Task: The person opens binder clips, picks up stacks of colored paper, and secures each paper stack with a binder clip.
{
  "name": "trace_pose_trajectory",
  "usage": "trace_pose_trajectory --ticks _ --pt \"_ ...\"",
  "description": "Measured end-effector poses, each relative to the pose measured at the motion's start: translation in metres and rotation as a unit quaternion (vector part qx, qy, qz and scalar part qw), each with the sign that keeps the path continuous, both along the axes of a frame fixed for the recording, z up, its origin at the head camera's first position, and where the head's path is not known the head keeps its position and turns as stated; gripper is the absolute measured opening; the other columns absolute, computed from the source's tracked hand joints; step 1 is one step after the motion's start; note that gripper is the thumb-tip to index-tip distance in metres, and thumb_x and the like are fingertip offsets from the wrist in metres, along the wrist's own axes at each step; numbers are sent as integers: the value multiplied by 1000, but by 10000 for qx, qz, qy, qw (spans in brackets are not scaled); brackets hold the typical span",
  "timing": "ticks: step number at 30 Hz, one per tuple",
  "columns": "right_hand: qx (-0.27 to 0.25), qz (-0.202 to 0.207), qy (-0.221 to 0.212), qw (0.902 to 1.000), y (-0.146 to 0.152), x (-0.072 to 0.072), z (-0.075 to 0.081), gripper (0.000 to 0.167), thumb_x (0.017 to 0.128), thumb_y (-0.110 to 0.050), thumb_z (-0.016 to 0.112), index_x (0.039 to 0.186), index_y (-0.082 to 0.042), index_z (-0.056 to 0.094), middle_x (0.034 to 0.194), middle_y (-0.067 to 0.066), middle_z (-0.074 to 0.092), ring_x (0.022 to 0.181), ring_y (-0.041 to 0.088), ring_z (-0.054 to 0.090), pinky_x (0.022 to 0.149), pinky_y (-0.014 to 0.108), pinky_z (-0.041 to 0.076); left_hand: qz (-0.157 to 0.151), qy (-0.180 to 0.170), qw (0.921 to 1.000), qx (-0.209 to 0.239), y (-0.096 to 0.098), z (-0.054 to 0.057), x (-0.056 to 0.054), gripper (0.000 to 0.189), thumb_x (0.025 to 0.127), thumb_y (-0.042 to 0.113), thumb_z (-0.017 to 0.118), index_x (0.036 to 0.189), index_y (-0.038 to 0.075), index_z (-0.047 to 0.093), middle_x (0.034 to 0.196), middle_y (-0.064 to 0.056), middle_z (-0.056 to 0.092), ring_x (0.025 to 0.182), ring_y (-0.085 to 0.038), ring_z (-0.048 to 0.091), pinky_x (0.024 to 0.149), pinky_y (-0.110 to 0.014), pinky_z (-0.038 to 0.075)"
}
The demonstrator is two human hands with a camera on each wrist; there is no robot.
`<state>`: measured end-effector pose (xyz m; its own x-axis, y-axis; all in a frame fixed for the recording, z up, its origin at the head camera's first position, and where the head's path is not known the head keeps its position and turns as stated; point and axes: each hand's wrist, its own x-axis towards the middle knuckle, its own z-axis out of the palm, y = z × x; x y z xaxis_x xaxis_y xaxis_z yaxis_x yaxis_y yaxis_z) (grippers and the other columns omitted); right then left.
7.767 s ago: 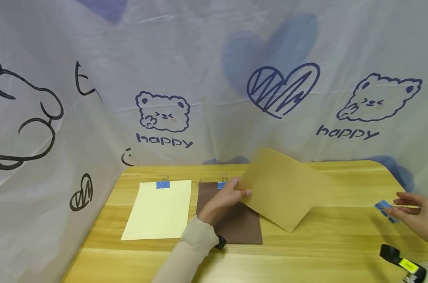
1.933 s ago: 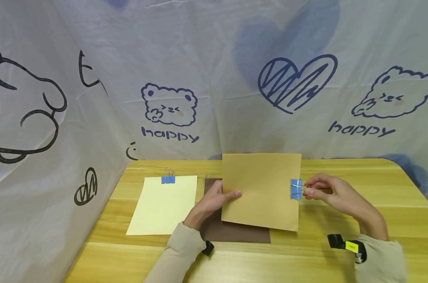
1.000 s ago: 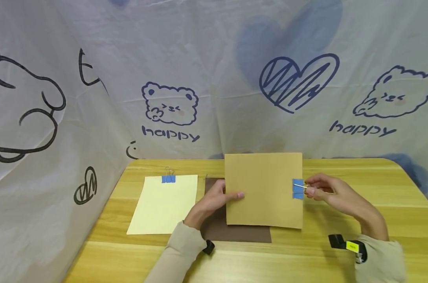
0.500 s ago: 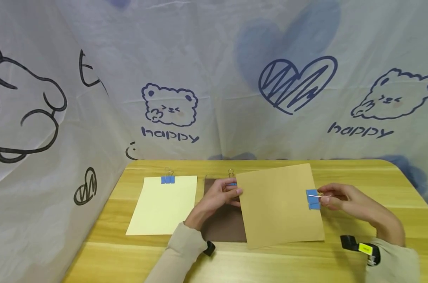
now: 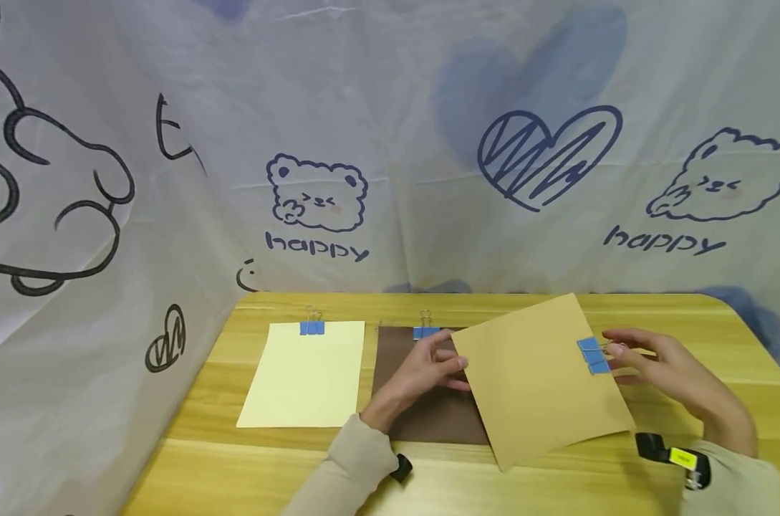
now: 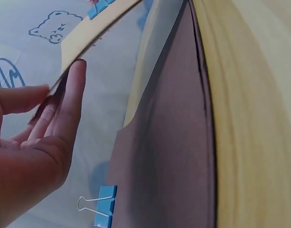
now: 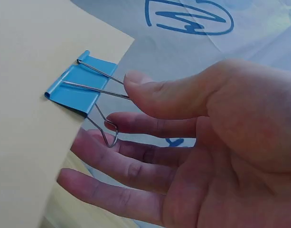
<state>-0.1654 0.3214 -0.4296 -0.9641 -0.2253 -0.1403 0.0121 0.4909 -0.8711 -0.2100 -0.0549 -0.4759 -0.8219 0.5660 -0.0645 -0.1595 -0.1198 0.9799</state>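
Observation:
My left hand (image 5: 422,376) pinches the left corner of a tan sheet of card or thick paper (image 5: 538,387), thumb in front and fingers behind. The sheet hangs tilted above the table, partly over a brown sheet (image 5: 441,419). On its right edge sits a blue binder clip (image 5: 594,356). My right hand (image 5: 670,369) holds this clip by its wire handles. In the right wrist view, the thumb lies on the upper handle of the clip (image 7: 83,85), and the lower handle hangs by the fingers (image 7: 140,166), which are spread below the sheet's edge.
A pale yellow sheet (image 5: 306,376) with a blue binder clip (image 5: 312,327) at its top lies on the left of the wooden table (image 5: 261,466). The brown sheet also has a blue binder clip (image 5: 426,332) at its top. A printed cloth (image 5: 390,143) stands behind the table.
Earlier the right hand held the clip away from the tan sheet; then the clip came onto its right edge. Since then, both hands and the sheet have shifted right, and the sheet has tilted.

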Motion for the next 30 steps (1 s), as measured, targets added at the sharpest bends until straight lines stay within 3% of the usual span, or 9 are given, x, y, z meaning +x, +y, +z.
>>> trace_pose_trajectory --ticks 4,8,12,17,21,26,28,30 --pt "135 32 -141 9998 10 0 -2 63 110 -29 50 150 16 32 142 39 45 107 31 67 80 42 60 -54 -70 9999 -84 5 -4 2 38 102 -4 57 140 -2 52 109 -24 71 95 -29 72 80 -48 60" --pt "418 117 -280 9987 18 -5 -2 64 110 -30 52 149 17 33 140 38 49 107 33 67 80 41 61 -204 -308 9988 -326 7 -8 4 38 102 -2 59 140 -3 55 107 -21 71 91 -27 71 79 -46 61" --pt "717 406 -309 9961 24 -15 3 62 110 -28 51 146 19 35 137 39 51 107 36 67 79 40 61 -523 -416 9960 -598 8 -11 8 38 104 0 57 141 -7 54 112 -24 69 98 -36 71 81 -44 60" --pt "1029 757 -348 9912 28 -30 11 61 109 -25 54 145 20 36 141 41 46 109 37 66 78 42 61 -1025 -231 9900 -946 -1 -11 9 38 106 5 56 141 -10 54 125 -25 67 112 -39 68 87 -41 59" --pt "1174 1022 -342 9872 29 -45 13 59 107 -23 57 144 19 39 136 38 49 106 35 67 77 46 61 -1112 -7 9870 -1157 -16 -7 5 36 106 8 56 138 -8 58 132 -24 64 115 -35 67 90 -40 58" --pt "1625 1379 -5 9770 27 -66 10 51 104 -17 62 139 18 47 130 34 57 103 33 67 75 45 60 -728 548 9836 -1558 -43 0 -4 34 107 9 55 136 -7 60 132 -24 63 117 -36 65 93 -43 57" --pt "1881 1480 297 9705 25 -72 7 49 102 -16 65 136 17 51 128 32 60 105 34 66 77 43 59 -557 978 9764 -1842 -57 4 -8 34 107 11 54 136 -7 60 133 -24 63 118 -37 64 93 -45 56" --pt "2054 1567 621 9641 22 -78 4 47 101 -14 66 133 18 53 126 31 63 106 37 65 80 44 57 -401 1496 9629 -2212 -71 7 -12 34 108 12 53 136 -7 60 132 -24 63 118 -38 63 94 -46 55"
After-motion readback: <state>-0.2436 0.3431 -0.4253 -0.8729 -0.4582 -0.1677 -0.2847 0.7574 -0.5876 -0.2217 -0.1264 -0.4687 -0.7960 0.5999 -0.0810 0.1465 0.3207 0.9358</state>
